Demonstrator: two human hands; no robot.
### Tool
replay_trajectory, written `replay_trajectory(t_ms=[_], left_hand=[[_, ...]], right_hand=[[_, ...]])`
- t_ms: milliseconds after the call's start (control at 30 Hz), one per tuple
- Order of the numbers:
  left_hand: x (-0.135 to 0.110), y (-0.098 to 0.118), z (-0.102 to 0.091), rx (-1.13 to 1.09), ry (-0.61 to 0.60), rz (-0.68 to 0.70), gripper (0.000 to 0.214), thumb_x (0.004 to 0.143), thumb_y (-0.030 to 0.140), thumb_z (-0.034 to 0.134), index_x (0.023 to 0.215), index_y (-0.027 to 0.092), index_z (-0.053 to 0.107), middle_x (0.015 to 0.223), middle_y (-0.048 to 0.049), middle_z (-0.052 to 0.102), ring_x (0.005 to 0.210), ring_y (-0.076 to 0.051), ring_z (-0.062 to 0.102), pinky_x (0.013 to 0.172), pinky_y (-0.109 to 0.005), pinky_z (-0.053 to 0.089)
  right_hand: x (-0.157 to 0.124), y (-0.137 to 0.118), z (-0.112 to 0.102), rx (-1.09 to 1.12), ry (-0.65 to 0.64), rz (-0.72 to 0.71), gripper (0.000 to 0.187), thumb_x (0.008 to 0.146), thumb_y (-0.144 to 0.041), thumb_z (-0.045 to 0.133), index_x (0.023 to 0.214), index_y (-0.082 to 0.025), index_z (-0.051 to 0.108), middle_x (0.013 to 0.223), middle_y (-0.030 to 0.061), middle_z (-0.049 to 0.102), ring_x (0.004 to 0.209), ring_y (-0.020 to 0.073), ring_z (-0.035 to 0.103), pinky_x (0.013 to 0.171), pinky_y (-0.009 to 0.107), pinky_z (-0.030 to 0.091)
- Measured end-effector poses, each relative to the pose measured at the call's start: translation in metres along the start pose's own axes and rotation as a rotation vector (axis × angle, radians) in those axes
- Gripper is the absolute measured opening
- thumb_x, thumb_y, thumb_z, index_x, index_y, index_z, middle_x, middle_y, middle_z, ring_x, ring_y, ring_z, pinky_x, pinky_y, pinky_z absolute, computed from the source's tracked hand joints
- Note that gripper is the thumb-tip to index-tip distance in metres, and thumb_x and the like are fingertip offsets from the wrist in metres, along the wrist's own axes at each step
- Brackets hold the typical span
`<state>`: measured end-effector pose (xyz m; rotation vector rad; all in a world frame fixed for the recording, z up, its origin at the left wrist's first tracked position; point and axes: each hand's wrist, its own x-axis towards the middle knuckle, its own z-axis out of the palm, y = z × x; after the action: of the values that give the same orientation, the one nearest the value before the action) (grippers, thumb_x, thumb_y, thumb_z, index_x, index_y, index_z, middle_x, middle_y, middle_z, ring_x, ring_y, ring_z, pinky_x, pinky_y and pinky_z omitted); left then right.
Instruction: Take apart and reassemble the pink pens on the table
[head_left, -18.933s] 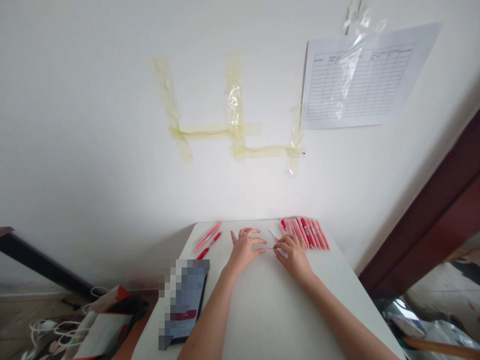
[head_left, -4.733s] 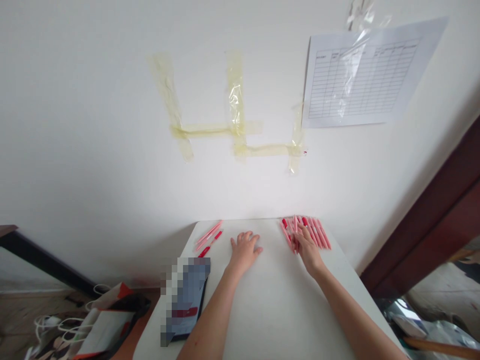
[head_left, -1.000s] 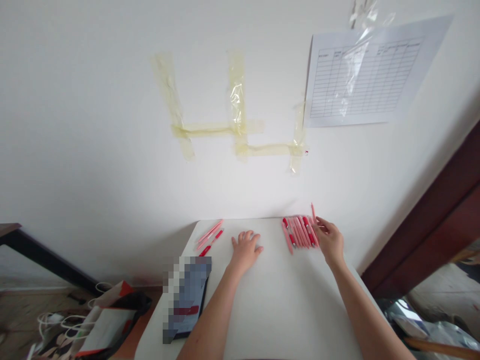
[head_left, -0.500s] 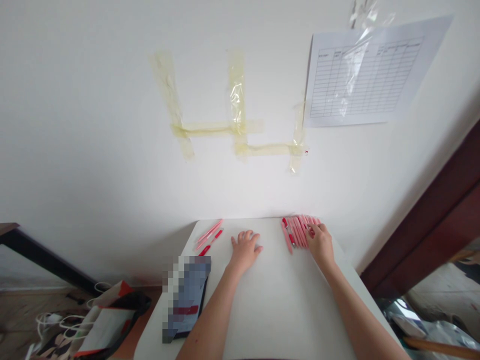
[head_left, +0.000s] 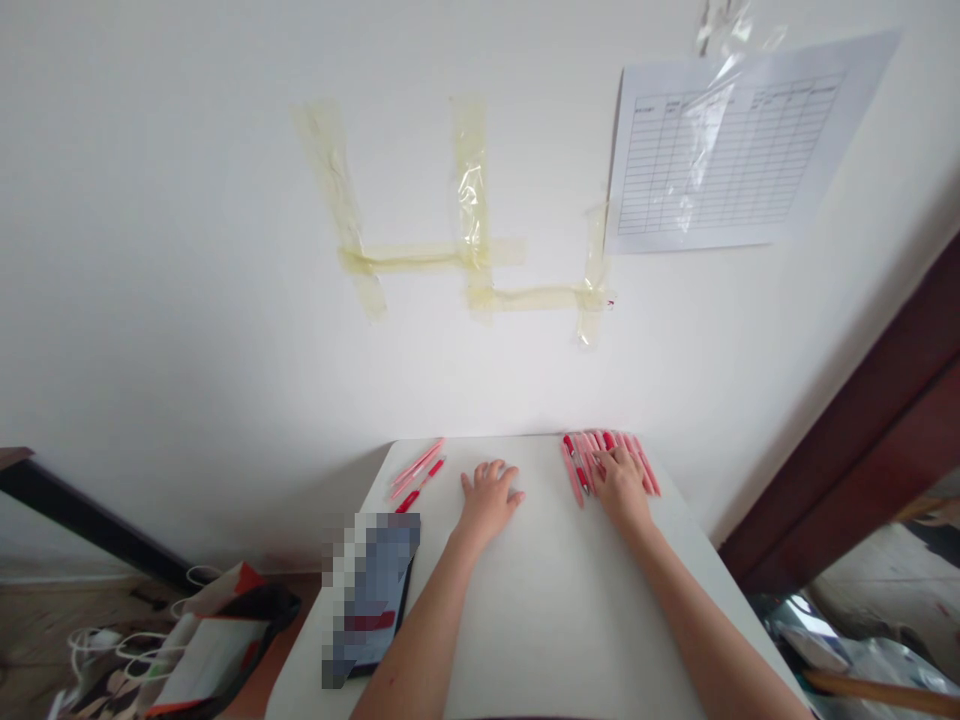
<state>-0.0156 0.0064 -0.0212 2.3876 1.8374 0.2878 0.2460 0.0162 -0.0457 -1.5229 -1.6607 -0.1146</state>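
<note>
- Our left hand point(head_left: 487, 503) lies flat and open on the white surface point(head_left: 555, 620), holding nothing.
- Our right hand point(head_left: 621, 490) lies open on top of the pink pens point(head_left: 576, 470), at 1 o'clock, not closed around them.
- A blurred phone point(head_left: 371, 600) sits at 9 o'clock.
- A few more pens point(head_left: 416, 472) lie at 11 o'clock.
- Yellow tape point(head_left: 472, 250) and a paper chart point(head_left: 720, 150) are up on the wall point(head_left: 225, 250).

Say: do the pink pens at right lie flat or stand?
Flat: the pink-and-red pens lie side by side on the white table, under the right hand.
</note>
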Motion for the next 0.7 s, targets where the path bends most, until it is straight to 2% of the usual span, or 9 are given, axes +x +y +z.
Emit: replay_trajectory(t_ms=[233, 500, 600, 700], left_hand=[[0.000, 0.000, 0.000, -0.023, 0.005, 0.001, 0.045, 0.090, 0.045, 0.049, 0.134, 0.034, 0.047, 0.147, -0.0053, 0.040, 0.137, -0.033, 0.030, 0.110, -0.067, 0.020], [0.000, 0.000, -0.002, -0.015, 0.001, -0.002, 0.045, 0.090, 0.045, 0.050, 0.134, 0.034, 0.048, 0.147, -0.0050, 0.041, 0.137, -0.033, 0.030, 0.110, -0.066, 0.022], [-0.001, 0.002, -0.005, -0.006, 0.012, -0.008, 0.044, 0.090, 0.044, 0.050, 0.133, 0.034, 0.048, 0.146, -0.0046, 0.043, 0.136, -0.030, 0.032, 0.111, -0.061, 0.024], [-0.001, 0.004, -0.012, 0.019, 0.087, -0.048, 0.040, 0.091, 0.041, 0.049, 0.130, 0.032, 0.052, 0.140, -0.0055, 0.050, 0.132, -0.027, 0.038, 0.112, -0.053, 0.028]], right_hand=[[-0.001, -0.005, 0.001, -0.012, -0.021, 0.002, 0.020, 0.083, -0.030, 0.050, 0.083, -0.025, 0.069, 0.091, 0.0099, 0.057, 0.091, 0.0279, 0.052, 0.093, 0.050, 0.040], [-0.003, -0.008, -0.005, -0.021, -0.003, 0.020, 0.022, 0.084, -0.032, 0.052, 0.093, -0.028, 0.071, 0.100, 0.0103, 0.057, 0.101, 0.0311, 0.050, 0.094, 0.053, 0.038], [-0.004, -0.007, -0.007, -0.012, -0.005, 0.024, 0.023, 0.083, -0.033, 0.053, 0.097, -0.028, 0.071, 0.101, 0.0105, 0.057, 0.103, 0.0312, 0.050, 0.093, 0.053, 0.039], [-0.004, -0.006, -0.007, 0.019, 0.013, 0.034, 0.023, 0.083, -0.034, 0.053, 0.097, -0.029, 0.071, 0.102, 0.0095, 0.058, 0.106, 0.0306, 0.049, 0.095, 0.052, 0.040]])
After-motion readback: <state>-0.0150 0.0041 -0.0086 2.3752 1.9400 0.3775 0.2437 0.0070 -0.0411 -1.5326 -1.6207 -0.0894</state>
